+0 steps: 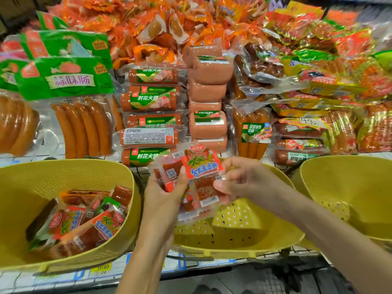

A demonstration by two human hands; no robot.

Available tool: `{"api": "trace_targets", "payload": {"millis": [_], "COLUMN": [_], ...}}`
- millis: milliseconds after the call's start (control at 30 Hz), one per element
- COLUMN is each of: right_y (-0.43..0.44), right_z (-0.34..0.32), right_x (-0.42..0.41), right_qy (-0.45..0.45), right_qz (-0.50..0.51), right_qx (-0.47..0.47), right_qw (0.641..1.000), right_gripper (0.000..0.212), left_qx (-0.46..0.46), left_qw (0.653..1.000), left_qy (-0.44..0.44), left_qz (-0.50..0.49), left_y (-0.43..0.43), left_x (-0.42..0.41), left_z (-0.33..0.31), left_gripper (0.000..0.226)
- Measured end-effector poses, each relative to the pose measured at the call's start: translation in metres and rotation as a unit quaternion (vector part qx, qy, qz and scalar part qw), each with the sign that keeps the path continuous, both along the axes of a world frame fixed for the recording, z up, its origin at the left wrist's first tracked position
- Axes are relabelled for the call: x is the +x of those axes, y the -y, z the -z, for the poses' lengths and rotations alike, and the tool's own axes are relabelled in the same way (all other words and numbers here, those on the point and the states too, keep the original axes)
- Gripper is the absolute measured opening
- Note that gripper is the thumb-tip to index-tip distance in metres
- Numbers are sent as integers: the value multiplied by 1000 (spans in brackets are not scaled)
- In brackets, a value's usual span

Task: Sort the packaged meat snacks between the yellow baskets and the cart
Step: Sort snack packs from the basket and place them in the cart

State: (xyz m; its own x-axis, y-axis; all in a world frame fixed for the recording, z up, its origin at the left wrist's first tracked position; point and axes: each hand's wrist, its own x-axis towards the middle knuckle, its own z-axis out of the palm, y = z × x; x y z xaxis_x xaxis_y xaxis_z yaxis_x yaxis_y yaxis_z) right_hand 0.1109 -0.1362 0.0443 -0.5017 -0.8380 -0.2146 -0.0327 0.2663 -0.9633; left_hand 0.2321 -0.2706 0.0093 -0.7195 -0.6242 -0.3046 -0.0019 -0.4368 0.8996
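The person's left hand (163,196) is gripping a small fan of clear-plastic meat snack packets (169,174), fingers curling round their lower edges, while the right hand (244,181) is pinching the front packet with the orange-red printed label (201,166) between thumb and fingertips. Both hands are hovering just above the perforated yellow plastic middle basket (235,228). The step in hand is looking like peeling that one packet off the bundle to sort it, so the right hand is wanting a hold on the sealed edge rather than the slippery film. The left is needing to clamp the rest firmly enough that nothing is sliding out with it (the glossy films are likely clinging together). The yellow basket on the left (63,166) is holding a loose heap of similar red-labelled packets (84,221), so a matching label is probably belonging there. The yellow basket on the right (350,187) is showing no packets in the part in view. The dark wire grid at the lower edge (286,279) may be the cart, though I cannot tell. Releasing from low over the chosen basket is looking safest, well clear of the green-labelled sausages stacked on the shelf (148,100) behind.
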Motion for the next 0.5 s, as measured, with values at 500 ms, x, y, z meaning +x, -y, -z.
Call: {"api": "trace_targets", "payload": {"millis": [500], "right_y": [-6], "right_z": [6], "right_x": [22], "right_qy": [196], "right_qz": [105], "right_qx": [2], "right_qw": [975], "right_gripper": [45], "left_qx": [-29], "left_qw": [998], "left_qy": [9], "left_qz": [51], "left_y": [-12], "left_x": [1], "left_z": [-10], "left_gripper": [44]}}
